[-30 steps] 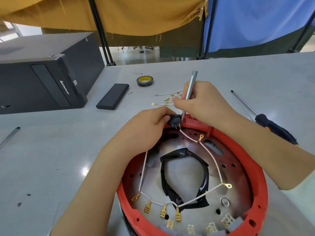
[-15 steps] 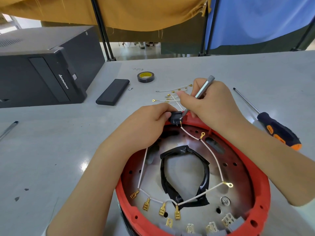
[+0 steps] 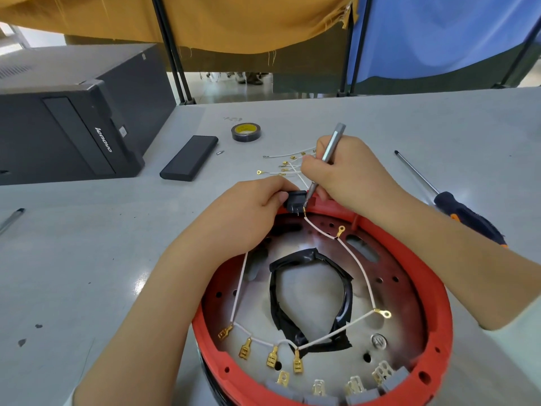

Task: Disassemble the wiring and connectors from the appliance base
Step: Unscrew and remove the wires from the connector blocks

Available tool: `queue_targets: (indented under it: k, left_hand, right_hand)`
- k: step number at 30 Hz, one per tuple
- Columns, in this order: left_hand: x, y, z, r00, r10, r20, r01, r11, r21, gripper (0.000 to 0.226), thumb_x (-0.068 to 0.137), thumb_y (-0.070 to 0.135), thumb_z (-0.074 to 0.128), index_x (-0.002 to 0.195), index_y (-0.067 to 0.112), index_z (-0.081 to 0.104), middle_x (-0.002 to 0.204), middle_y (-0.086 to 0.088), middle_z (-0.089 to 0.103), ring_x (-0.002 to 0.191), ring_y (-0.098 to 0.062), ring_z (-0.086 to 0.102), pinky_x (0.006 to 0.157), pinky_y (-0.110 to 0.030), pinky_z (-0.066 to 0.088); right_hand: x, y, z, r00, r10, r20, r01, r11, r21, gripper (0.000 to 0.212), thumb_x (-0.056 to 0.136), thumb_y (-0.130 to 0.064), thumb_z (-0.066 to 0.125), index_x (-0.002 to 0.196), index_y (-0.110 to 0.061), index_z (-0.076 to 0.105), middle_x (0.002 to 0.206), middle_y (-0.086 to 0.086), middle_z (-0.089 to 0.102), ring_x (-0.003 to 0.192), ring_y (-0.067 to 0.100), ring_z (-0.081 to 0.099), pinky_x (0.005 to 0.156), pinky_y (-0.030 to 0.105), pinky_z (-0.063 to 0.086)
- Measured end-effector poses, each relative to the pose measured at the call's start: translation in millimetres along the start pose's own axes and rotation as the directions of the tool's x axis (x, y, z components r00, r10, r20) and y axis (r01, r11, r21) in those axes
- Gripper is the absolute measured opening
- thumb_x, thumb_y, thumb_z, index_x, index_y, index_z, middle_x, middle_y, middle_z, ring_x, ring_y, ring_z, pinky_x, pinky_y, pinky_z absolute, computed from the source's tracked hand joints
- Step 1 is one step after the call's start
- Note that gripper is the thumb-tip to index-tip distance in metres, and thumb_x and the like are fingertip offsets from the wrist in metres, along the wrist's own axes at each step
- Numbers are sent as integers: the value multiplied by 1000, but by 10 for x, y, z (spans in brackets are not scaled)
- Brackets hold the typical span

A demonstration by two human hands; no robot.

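The red round appliance base (image 3: 433, 291) lies upside down in front of me, with a black taped loop (image 3: 310, 300) in its middle. White wires (image 3: 358, 268) with brass spade and ring terminals run across it. My left hand (image 3: 246, 212) grips a small black switch connector (image 3: 295, 200) at the base's far rim. My right hand (image 3: 348, 171) holds a thin silver screwdriver (image 3: 329, 152) like a pen, its tip against the connector's terminal where a white wire joins.
Loose white wires with brass terminals (image 3: 282, 167) lie on the grey table behind my hands. A black-and-orange screwdriver (image 3: 456, 210) lies at right. A tape roll (image 3: 246, 132), a black flat case (image 3: 189, 162) and a black computer tower (image 3: 67, 124) sit at the back left.
The silver screwdriver has tilted from nearly upright to leaning right, its tip staying at the connector. My left hand keeps its grip on the black connector.
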State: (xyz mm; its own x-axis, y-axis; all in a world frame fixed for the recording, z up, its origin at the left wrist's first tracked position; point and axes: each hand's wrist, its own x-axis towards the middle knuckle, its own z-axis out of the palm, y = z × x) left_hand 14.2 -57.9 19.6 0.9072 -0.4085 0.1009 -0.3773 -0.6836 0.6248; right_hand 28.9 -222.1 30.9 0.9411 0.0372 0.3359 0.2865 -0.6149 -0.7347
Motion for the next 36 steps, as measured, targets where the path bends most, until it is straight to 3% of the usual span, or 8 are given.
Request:
queue_targets:
  k: [3, 10, 16, 20, 23, 29, 36]
  left_hand:
    - [5, -7, 5, 1000, -4, -2, 4, 1000, 14, 27, 99, 22, 40, 113, 32, 61, 112, 12, 63, 102, -7, 53, 86, -21, 38]
    - [8, -4, -2, 1000, -9, 5, 9, 1000, 13, 28, 99, 21, 39, 114, 32, 60, 113, 13, 63, 103, -7, 53, 86, -21, 37]
    - [1, 5, -4, 1000, -8, 3, 8, 1000, -2, 29, 99, 19, 39, 115, 30, 61, 114, 12, 63, 106, -7, 54, 94, -24, 38]
    - [-8, 11, -8, 1000, -9, 6, 9, 1000, -1, 28, 99, 20, 39, 113, 32, 61, 112, 14, 63, 105, -7, 54, 93, -24, 39]
    - [-5, 5, -18, 1000, -7, 12, 6, 1000, 8, 28, 99, 22, 39, 112, 34, 61, 111, 14, 64, 104, -7, 55, 94, -28, 41]
    - [-10, 3, -15, 1000, -4, 3, 4, 1000, 2, 28, 99, 22, 39, 112, 34, 61, 112, 14, 64, 104, -6, 54, 91, -24, 40]
    - [-6, -6, -12, 1000, 2, 3, -2, 1000, 1, 28, 99, 22, 39, 112, 34, 61, 112, 14, 64, 104, -6, 54, 91, -25, 40]
  right_hand:
    - [78, -10, 9, 996, 66, 67, -67, 998, 12, 35, 82, -13, 52, 53, -14, 33, 35, -3, 41, 34, 8, 35, 41, 21, 31]
    - [147, -41, 23, 982, 110, 156, -103, 993, -51, 35, 87, -18, 48, 56, -14, 32, 49, 4, 36, 46, 17, 33, 50, 29, 28]
    - [179, -71, 92, 987, 76, 140, -49, 982, -184, 41, 96, -26, 40, 58, -13, 30, 52, 1, 33, 50, 18, 31, 52, 33, 26]
    - [115, -54, -14, 994, 47, 100, -46, 999, -4, 39, 97, -28, 42, 62, -12, 41, 44, -1, 45, 39, 9, 40, 48, 25, 35]
    - [-18, -24, -81, 998, -68, -13, 68, 996, 63, 38, 97, -29, 46, 63, -13, 43, 40, -4, 47, 37, 4, 44, 43, 12, 32]
    - [-109, 2, 28, 991, -128, -28, 129, 991, 23, 38, 98, -30, 45, 66, -11, 40, 51, 4, 50, 52, 14, 52, 53, 20, 37]
    - [-119, 14, 50, 984, -167, -56, 167, 986, 10, 40, 98, -29, 45, 62, -15, 36, 50, 3, 49, 55, 18, 52, 55, 22, 38]
